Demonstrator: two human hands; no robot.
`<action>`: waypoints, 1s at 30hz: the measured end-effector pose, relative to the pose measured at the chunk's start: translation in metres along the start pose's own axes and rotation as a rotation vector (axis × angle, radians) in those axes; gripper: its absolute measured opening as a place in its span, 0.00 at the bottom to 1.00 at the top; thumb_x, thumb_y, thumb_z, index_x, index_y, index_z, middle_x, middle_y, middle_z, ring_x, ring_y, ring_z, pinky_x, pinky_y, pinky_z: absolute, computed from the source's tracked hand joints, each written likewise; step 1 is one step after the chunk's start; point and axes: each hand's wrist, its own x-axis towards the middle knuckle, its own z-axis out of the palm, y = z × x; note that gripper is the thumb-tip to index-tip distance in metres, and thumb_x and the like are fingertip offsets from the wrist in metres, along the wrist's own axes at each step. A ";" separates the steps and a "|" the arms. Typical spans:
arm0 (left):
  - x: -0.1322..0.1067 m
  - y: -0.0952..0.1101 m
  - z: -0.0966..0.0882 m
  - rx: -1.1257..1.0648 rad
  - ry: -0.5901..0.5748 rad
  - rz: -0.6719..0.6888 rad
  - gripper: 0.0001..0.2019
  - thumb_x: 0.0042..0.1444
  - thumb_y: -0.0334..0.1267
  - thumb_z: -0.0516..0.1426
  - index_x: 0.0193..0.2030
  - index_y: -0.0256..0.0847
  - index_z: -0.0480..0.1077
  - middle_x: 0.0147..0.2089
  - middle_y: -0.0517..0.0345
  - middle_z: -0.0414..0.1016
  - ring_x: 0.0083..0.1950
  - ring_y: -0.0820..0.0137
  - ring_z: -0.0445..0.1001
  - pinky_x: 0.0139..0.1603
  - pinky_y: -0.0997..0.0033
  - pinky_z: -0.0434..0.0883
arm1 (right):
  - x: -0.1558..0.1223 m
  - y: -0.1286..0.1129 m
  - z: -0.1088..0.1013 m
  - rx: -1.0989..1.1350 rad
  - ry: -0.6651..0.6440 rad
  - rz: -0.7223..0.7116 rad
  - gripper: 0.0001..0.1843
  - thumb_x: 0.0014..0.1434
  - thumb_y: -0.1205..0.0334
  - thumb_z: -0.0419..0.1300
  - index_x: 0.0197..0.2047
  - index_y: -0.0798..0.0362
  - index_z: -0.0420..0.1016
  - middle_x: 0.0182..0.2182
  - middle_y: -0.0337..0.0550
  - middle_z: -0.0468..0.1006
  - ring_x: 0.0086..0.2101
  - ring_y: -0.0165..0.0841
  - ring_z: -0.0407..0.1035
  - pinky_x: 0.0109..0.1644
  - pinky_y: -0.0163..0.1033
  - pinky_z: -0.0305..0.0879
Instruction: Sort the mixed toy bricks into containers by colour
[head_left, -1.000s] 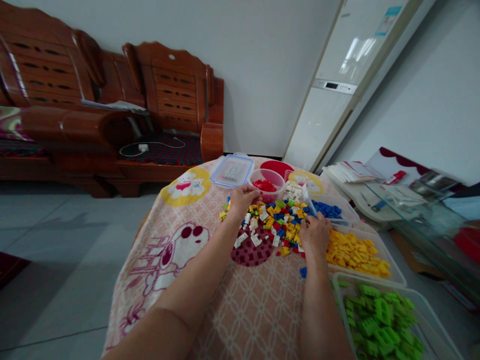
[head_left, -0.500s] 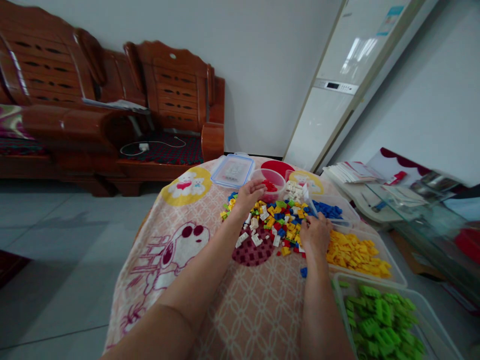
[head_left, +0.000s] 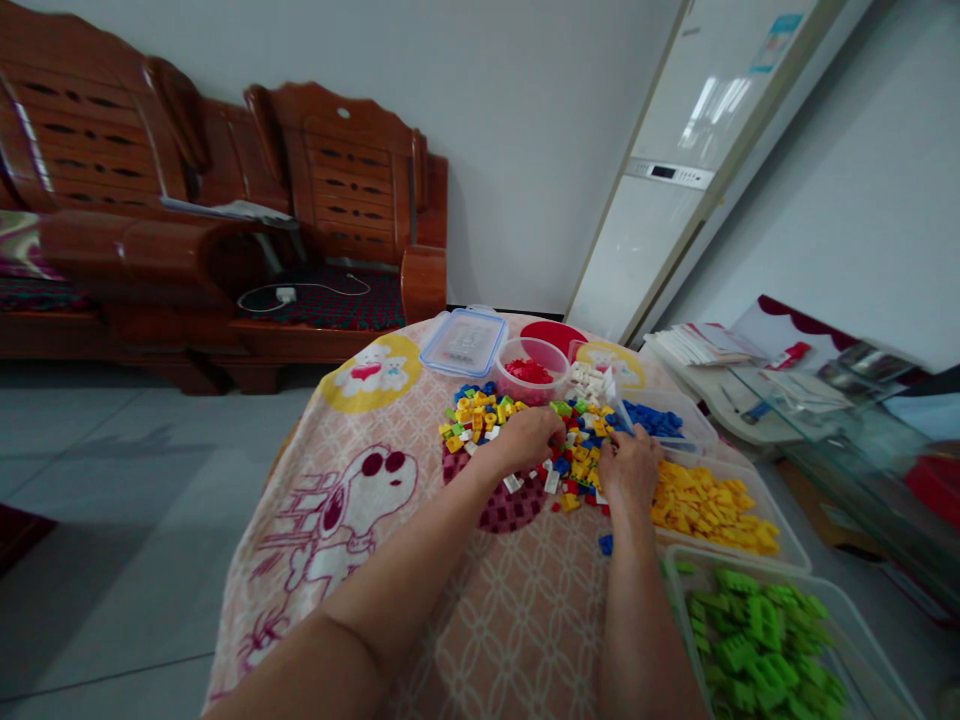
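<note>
A heap of small mixed-colour bricks point(head_left: 525, 425) lies on a pink cartoon cloth point(head_left: 360, 500) over a table. My left hand point(head_left: 529, 437) rests on the heap's middle, fingers curled down among the bricks. My right hand point(head_left: 628, 468) sits at the heap's right edge, fingers bent and pinching into the bricks; what they hold is hidden. A round clear tub with red bricks point(head_left: 532, 368) stands behind the heap. To the right are clear trays of blue bricks point(head_left: 656, 418), yellow bricks point(head_left: 709, 505) and green bricks point(head_left: 765, 635).
A clear box lid point(head_left: 465, 342) and a red lid point(head_left: 553, 335) lie at the table's far side, with white bricks point(head_left: 589, 378) beside them. A wooden sofa point(head_left: 225, 220) stands at the left, a white standing unit point(head_left: 675, 160) behind, a glass table point(head_left: 847, 420) at right.
My left hand has drawn back from the red tub's rim to the middle of the heap. My right hand has stayed almost where it was.
</note>
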 end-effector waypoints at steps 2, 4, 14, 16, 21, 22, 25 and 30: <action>-0.001 0.002 0.004 0.081 0.008 0.026 0.14 0.49 0.25 0.57 0.40 0.41 0.77 0.45 0.52 0.79 0.47 0.63 0.76 0.48 0.68 0.72 | 0.000 0.000 0.000 0.001 -0.002 -0.002 0.19 0.63 0.62 0.52 0.50 0.58 0.80 0.60 0.60 0.66 0.59 0.51 0.56 0.57 0.49 0.58; -0.002 0.001 0.007 0.120 0.008 0.056 0.13 0.50 0.25 0.57 0.41 0.40 0.76 0.46 0.51 0.77 0.48 0.63 0.76 0.49 0.67 0.72 | 0.000 0.000 0.000 -0.002 -0.007 0.000 0.19 0.63 0.62 0.53 0.51 0.58 0.80 0.60 0.60 0.66 0.59 0.51 0.56 0.57 0.49 0.57; -0.003 0.000 0.007 0.172 -0.032 0.050 0.11 0.51 0.23 0.54 0.39 0.38 0.74 0.44 0.49 0.78 0.47 0.62 0.76 0.46 0.65 0.73 | 0.000 0.000 0.000 0.003 -0.001 0.002 0.19 0.63 0.61 0.52 0.50 0.57 0.80 0.60 0.59 0.67 0.59 0.51 0.55 0.58 0.49 0.56; -0.003 0.001 0.004 0.149 -0.032 0.038 0.10 0.50 0.24 0.56 0.37 0.38 0.75 0.41 0.50 0.79 0.45 0.62 0.77 0.44 0.66 0.72 | 0.000 0.000 0.000 0.004 0.001 0.005 0.19 0.63 0.61 0.52 0.49 0.57 0.80 0.60 0.59 0.67 0.59 0.51 0.55 0.57 0.49 0.56; -0.001 -0.005 -0.005 0.046 -0.039 -0.040 0.03 0.47 0.30 0.61 0.31 0.38 0.76 0.33 0.54 0.79 0.37 0.63 0.77 0.37 0.70 0.69 | 0.000 -0.002 -0.001 0.007 -0.020 0.014 0.19 0.63 0.61 0.52 0.50 0.57 0.80 0.60 0.59 0.66 0.59 0.50 0.55 0.58 0.49 0.57; -0.001 -0.008 -0.007 0.005 -0.032 -0.046 0.03 0.46 0.30 0.62 0.30 0.38 0.76 0.31 0.55 0.78 0.36 0.65 0.76 0.36 0.71 0.69 | 0.000 -0.002 -0.002 0.007 -0.022 0.014 0.19 0.63 0.61 0.52 0.50 0.57 0.80 0.60 0.59 0.66 0.59 0.50 0.55 0.58 0.49 0.57; 0.000 -0.019 -0.009 -0.200 0.029 -0.043 0.04 0.45 0.29 0.63 0.30 0.37 0.77 0.29 0.59 0.78 0.33 0.70 0.76 0.34 0.74 0.68 | 0.000 -0.002 -0.002 0.011 -0.023 0.026 0.19 0.63 0.62 0.52 0.50 0.57 0.80 0.60 0.59 0.66 0.59 0.50 0.54 0.58 0.49 0.57; 0.006 -0.034 -0.004 -0.759 0.303 -0.192 0.07 0.47 0.33 0.63 0.35 0.36 0.76 0.28 0.59 0.78 0.28 0.73 0.75 0.32 0.75 0.71 | 0.000 -0.001 -0.001 0.023 -0.019 0.023 0.19 0.62 0.62 0.52 0.49 0.57 0.81 0.60 0.58 0.66 0.59 0.51 0.55 0.58 0.50 0.57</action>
